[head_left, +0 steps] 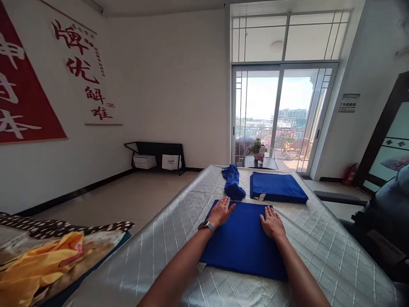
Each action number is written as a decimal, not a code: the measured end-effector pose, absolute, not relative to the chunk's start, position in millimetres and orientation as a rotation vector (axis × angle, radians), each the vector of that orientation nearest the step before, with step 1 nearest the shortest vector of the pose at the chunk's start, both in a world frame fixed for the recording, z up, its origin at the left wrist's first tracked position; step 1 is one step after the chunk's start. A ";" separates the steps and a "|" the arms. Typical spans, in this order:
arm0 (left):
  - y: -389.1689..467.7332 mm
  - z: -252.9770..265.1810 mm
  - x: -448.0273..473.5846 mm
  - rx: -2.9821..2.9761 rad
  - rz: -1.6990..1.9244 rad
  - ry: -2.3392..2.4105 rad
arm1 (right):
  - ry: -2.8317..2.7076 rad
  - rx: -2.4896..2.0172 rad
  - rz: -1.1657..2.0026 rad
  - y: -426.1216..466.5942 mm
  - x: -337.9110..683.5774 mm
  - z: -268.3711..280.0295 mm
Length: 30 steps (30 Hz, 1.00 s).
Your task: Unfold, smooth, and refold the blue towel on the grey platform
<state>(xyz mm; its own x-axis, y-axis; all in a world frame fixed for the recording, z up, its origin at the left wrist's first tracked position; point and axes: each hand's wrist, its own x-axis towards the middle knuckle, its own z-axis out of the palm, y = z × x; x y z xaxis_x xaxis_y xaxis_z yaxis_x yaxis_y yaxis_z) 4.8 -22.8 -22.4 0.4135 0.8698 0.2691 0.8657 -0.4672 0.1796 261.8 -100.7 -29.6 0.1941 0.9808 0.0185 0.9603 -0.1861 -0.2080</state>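
Note:
A blue folded cloth (244,243) lies flat on the silver quilted table cover (166,232) in front of me. My left hand (221,212) rests on its far left corner, palm down with the fingers stretched out. Near the far right corner, my right hand (272,221) lies flat on the same cloth, fingers extended. Beyond it sits a neat stack of blue folded cloths (277,186) with a white tag at its near left corner. A crumpled blue cloth (234,183) lies just left of that stack. Neither hand grasps anything.
Patterned blankets with a yellow cloth (47,268) are at lower left. A black rack (159,154) holding white boxes stands by the wall. Behind the table's far end are a small table with a bottle (261,154) and a glass door. A dark bulky object (383,226) is at right.

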 end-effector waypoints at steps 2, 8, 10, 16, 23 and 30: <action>-33.7 -19.5 42.4 2.738 0.510 1.419 | -1.883 -2.286 0.167 -100.9 261.9 -29.7; -64.5 -34.5 150.2 2.833 0.515 1.107 | -1.991 -2.254 0.101 -102.9 268.8 -36.8; -66.4 -40.8 158.2 2.823 0.480 1.111 | -2.017 -2.243 0.084 -102.8 270.6 -39.2; -52.6 -45.4 117.3 2.751 0.418 1.230 | -1.908 -2.273 0.141 -97.9 267.1 -38.7; -34.3 -38.6 37.1 2.594 0.357 1.470 | -1.891 -2.265 0.144 -96.5 266.5 -39.2; -19.0 -44.5 -37.3 2.490 0.369 1.693 | -1.900 -2.288 0.134 -94.0 267.8 -41.5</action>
<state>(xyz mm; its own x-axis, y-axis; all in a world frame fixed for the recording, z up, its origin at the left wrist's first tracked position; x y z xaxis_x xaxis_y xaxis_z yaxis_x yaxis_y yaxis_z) -37.3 -19.0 -44.5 0.3497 0.9265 0.1387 0.9003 -0.3733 0.2238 267.8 -94.0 -41.5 0.1869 0.9817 0.0362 0.9670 -0.1773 -0.1831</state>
